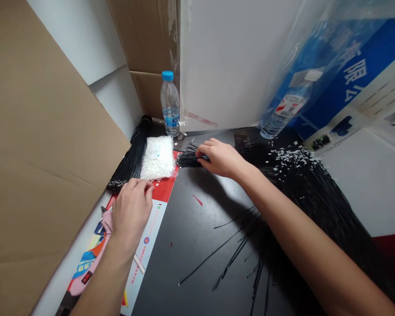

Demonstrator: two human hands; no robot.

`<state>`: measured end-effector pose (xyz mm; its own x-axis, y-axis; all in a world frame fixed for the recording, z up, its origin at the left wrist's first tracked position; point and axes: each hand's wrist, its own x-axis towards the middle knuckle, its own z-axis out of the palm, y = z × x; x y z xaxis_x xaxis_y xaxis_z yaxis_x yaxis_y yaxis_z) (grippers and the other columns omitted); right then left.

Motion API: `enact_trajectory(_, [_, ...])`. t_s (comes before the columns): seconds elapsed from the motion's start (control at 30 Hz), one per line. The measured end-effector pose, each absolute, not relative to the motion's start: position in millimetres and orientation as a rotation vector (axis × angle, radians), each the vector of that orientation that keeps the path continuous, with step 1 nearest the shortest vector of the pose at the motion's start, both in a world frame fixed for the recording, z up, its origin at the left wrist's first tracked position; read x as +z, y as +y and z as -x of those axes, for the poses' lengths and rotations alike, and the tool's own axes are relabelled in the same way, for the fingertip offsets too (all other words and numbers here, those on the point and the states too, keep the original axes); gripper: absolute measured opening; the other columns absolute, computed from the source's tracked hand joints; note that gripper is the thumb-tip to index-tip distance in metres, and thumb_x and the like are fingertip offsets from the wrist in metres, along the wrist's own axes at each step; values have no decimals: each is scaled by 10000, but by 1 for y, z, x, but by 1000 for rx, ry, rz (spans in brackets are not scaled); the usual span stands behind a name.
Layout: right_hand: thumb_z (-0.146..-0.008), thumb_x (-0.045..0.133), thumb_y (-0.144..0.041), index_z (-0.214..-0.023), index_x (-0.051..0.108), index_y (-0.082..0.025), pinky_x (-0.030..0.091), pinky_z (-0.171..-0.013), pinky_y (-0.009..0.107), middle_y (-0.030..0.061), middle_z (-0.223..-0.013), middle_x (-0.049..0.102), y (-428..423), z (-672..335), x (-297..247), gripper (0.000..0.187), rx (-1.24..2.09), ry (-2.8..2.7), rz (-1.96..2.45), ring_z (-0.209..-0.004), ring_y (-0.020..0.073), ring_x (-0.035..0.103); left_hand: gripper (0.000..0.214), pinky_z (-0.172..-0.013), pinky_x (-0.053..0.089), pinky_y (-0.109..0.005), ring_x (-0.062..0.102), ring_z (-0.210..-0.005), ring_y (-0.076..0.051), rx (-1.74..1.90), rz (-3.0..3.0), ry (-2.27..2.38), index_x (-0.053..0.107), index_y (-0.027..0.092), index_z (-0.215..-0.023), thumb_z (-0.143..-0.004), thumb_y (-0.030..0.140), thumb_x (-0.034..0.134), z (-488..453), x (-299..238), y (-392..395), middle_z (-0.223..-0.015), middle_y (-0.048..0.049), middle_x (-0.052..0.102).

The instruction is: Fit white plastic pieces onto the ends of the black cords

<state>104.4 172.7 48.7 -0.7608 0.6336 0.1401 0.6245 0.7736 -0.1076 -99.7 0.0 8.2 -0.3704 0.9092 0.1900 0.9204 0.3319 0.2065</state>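
Note:
My right hand (222, 158) is closed, thumb and fingers pinched on thin black wires (188, 159) in a bundle lying at the back of the dark table. My left hand (132, 204) is held over a printed sheet, its fingers curled and the thumb near the index finger; what they hold, if anything, is hidden. Just beyond it lies a clear bag of small white pieces (158, 158). To the right, under and past my right forearm, spreads a large heap of black wires (319, 197), with many small white pieces (292, 158) at its far end.
Behind the bag stand a blue-capped water bottle (170, 105) and another black wire bundle (136, 149). A second bottle (288, 105) leans at the back right. A pink tool (80, 283) lies on the sheet (151, 237). Cardboard (46, 140) walls the left side.

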Motion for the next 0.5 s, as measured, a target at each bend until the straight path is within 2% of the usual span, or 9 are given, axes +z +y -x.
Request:
enact_trajectory(0.2, [-981,535,-283,-1174,619,-203,295,-584,276,84,-1134,647,160,-80,33,225,-6,-2760,1064,-1015,209,540,180,-679,421,-324,659,-866,-246,-594,1770,-2497,648,193,-912,-940,241,477,95,10,1,-961,-79,712])
enact_trajectory(0.37, [-1020,402,-217,-1030,648,-193,282,-570,283,82,-1110,654,157,-66,27,248,6,-2759,1126,-992,192,554,129,-650,404,-305,649,-766,-219,-743,1831,-2444,624,210,-882,-929,241,509,94,10,-1,-867,-48,715])
enact_trajectory(0.5, [-1003,397,-201,-970,633,-183,246,-559,298,77,-1064,666,158,-63,24,238,-24,-2734,1105,-972,189,561,122,-634,405,-299,644,-749,-211,-817,1890,-2397,619,214,-874,-938,238,519,93,10,-1,-841,-40,702])
